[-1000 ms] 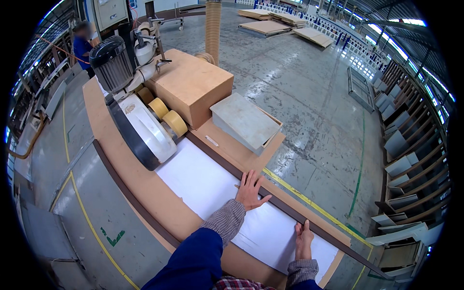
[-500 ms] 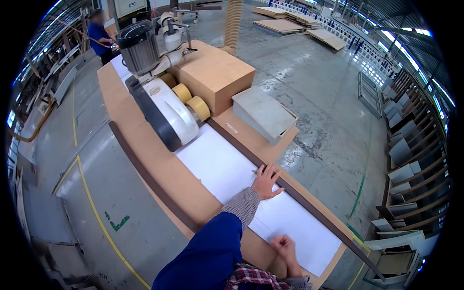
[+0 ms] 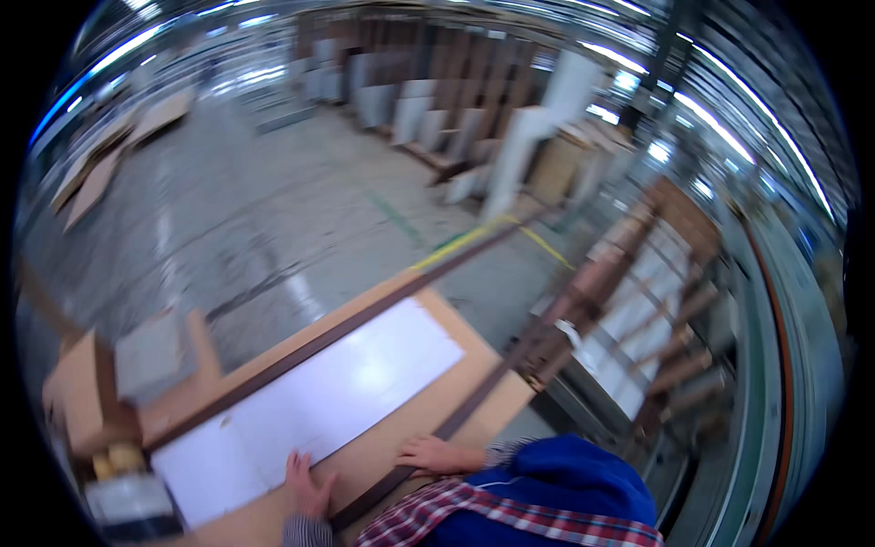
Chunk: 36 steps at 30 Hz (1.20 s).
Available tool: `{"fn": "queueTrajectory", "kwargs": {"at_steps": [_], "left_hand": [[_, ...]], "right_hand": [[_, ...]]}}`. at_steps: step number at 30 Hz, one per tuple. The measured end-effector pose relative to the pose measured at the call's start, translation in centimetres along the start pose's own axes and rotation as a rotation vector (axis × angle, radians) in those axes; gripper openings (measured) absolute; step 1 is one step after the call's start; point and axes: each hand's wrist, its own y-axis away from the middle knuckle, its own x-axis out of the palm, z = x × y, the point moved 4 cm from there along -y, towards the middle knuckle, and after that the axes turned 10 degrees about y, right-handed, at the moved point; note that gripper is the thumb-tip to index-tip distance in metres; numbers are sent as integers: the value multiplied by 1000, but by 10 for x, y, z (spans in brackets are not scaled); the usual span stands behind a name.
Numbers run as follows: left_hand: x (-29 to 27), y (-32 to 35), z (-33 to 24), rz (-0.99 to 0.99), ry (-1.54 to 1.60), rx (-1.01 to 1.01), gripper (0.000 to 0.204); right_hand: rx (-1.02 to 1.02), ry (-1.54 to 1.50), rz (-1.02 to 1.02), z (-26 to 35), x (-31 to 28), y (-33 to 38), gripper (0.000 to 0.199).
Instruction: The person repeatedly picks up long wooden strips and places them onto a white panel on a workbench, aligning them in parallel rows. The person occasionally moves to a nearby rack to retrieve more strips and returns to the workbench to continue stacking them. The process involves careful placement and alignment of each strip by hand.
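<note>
A long white panel (image 3: pixel 337 392) lies flat on a brown worktable (image 3: pixel 483 378). My left hand (image 3: pixel 308 483) rests flat on the panel's near edge with its fingers spread. Just to the right, my right hand (image 3: pixel 437 453) lies on the brown surface, fingers stretched out beside a dark strip (image 3: pixel 456 419) that runs along the table's near side. A second dark rail (image 3: pixel 365 319) borders the panel's far edge. Neither hand holds anything. The picture is blurred by motion.
A machine (image 3: pixel 118 474) with yellow rollers, a brown box (image 3: pixel 82 392) and a grey block (image 3: pixel 150 356) sit at the table's left end. A rack of rollers (image 3: pixel 638 319) stands to the right. Boards (image 3: pixel 437 109) and a white pillar (image 3: pixel 538 128) stand across the concrete floor.
The view has swung sharply to the right, so the machine is now at the far left and the roller rack has come into sight. Both hands stay flat by the panel's near edge.
</note>
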Motion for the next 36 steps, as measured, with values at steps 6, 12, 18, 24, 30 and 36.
{"fn": "queueTrajectory", "kwargs": {"at_steps": [6,12,18,24,30,36], "left_hand": [[-45,74,-32,67,-433,31,74],[-77,83,23,130,-557,-363,77],[-79,73,40,-180,-561,-63,66],[-95,70,27,-274,-651,-11,70],[-110,70,22,-372,-726,42,67],[-118,62,48,-219,-670,143,58]], "right_hand": [[24,96,-47,-9,19,-11,48],[93,71,-157,-24,16,-51,49],[121,121,1,-27,8,-66,49],[72,116,-92,-14,-25,-82,41],[-20,125,-180,-2,-55,-103,41],[16,125,-282,-31,-66,-105,39]]}}
